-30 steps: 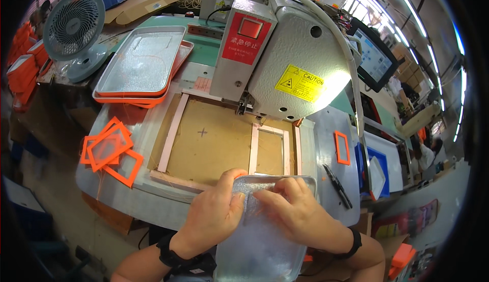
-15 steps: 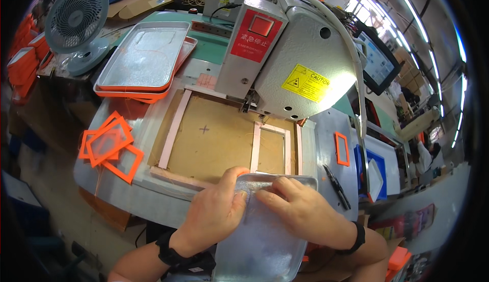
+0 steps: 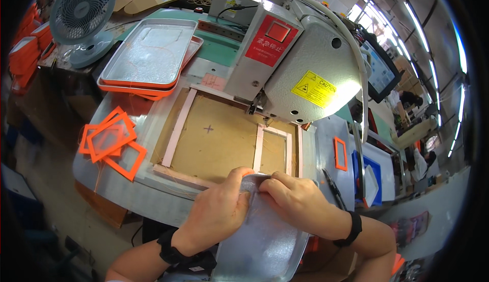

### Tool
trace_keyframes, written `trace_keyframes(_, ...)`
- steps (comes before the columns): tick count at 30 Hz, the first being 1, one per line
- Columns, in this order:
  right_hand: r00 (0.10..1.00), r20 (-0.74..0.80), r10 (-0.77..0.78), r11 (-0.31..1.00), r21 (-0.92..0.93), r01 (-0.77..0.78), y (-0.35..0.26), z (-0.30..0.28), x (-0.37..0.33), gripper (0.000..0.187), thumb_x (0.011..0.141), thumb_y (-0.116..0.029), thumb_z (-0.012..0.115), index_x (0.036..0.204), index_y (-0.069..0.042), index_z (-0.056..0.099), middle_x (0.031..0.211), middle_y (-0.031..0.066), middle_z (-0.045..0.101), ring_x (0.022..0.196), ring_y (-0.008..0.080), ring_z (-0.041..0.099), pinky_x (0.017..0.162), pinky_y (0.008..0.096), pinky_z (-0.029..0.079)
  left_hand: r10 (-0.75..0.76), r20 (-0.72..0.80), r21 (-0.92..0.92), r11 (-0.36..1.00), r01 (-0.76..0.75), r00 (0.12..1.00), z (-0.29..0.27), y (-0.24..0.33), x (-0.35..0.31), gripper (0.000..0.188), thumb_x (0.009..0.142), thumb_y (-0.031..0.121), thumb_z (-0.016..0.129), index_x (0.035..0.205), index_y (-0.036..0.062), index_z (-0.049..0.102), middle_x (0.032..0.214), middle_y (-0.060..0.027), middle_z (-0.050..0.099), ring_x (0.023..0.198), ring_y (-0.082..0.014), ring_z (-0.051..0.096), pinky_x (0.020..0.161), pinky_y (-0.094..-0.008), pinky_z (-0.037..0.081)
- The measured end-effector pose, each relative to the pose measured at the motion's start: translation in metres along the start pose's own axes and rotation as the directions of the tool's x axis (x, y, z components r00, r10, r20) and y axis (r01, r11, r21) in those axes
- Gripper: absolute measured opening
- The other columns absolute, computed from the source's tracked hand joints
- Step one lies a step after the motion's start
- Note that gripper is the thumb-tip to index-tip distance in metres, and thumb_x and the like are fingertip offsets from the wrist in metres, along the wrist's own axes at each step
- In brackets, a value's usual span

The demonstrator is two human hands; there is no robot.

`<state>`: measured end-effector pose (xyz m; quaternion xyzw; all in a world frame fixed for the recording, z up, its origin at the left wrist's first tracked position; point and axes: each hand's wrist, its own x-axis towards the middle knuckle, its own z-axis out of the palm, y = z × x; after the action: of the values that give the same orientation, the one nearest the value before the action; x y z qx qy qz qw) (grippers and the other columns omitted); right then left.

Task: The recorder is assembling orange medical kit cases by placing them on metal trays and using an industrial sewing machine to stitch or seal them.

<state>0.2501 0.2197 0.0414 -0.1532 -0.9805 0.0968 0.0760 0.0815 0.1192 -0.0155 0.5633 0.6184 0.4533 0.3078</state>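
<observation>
Below the machine's work plate, my left hand (image 3: 219,205) grips the upper left edge of a grey, translucent, rounded-corner panel (image 3: 260,254). Its thumb presses on the panel's face. My right hand (image 3: 300,200) is closed at the upper edge, fingertips pinched against the same panel just right of the left thumb. Whether a thread or something else small lies between the fingertips, I cannot make out. Beyond my hands lies a brown board template (image 3: 214,139) with pink-white strips, under the head of an industrial sewing machine (image 3: 321,63).
Grey panels with orange rims (image 3: 153,48) are stacked at the far left, near a fan (image 3: 82,9). Several orange frames (image 3: 113,138) lie left of the template. One orange frame (image 3: 340,153) and a dark pen-like tool (image 3: 333,188) lie right, beside a blue tray (image 3: 377,175).
My right hand has come slightly closer to the left along the panel's upper edge. The whole view has shifted a little. My left hand keeps its grip.
</observation>
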Motion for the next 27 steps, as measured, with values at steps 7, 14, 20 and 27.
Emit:
trace_keyframes(7,0.999,0.035,-0.036,0.995,-0.094,0.039,-0.002,0.000,0.008,0.012,0.080,-0.001,0.061,0.089,-0.002,0.053,0.074,0.0092,0.059,0.057,0.0250,0.063,0.048,0.0371,0.052,-0.005,0.010,-0.019,1.000,0.005,1.000,-0.002,0.001,0.000,0.039,0.092,0.012,0.059,0.130,0.0056,0.052,0.074,-0.0204,0.065,0.073,-0.0417,0.065,0.066,-0.0504,0.049)
trace_keyframes(14,0.998,0.028,0.055,0.997,-0.059,-0.053,0.004,0.009,0.005,0.016,0.077,-0.004,0.070,0.084,-0.005,0.056,0.066,0.0065,0.062,0.053,0.0246,0.064,0.048,0.0349,0.052,0.000,0.015,-0.014,1.000,0.000,1.000,0.001,-0.003,0.001,0.040,0.092,0.013,0.060,0.131,0.0056,0.051,0.074,-0.0202,0.065,0.072,-0.0414,0.065,0.066,-0.0503,0.049)
trace_keyframes(20,0.989,-0.080,0.127,0.986,0.117,-0.117,0.001,-0.016,-0.010,0.018,0.075,-0.002,0.070,0.085,-0.007,0.056,0.065,0.0062,0.061,0.052,0.0235,0.064,0.049,0.0322,0.053,-0.002,0.030,-0.017,1.000,0.003,1.000,-0.002,-0.002,0.000,0.041,0.092,0.015,0.060,0.131,0.0059,0.051,0.076,-0.0195,0.066,0.075,-0.0403,0.066,0.067,-0.0500,0.050)
trace_keyframes(27,0.863,-0.128,0.489,0.809,0.436,-0.394,-0.004,-0.070,-0.041,0.017,0.080,-0.005,0.073,0.085,-0.005,0.058,0.070,0.0013,0.063,0.060,0.0057,0.060,0.054,0.0212,0.046,-0.027,0.022,-0.020,0.999,0.028,0.999,-0.001,-0.002,-0.002,0.041,0.090,0.014,0.059,0.130,0.0058,0.052,0.075,-0.0184,0.065,0.071,-0.0382,0.066,0.067,-0.0474,0.050)
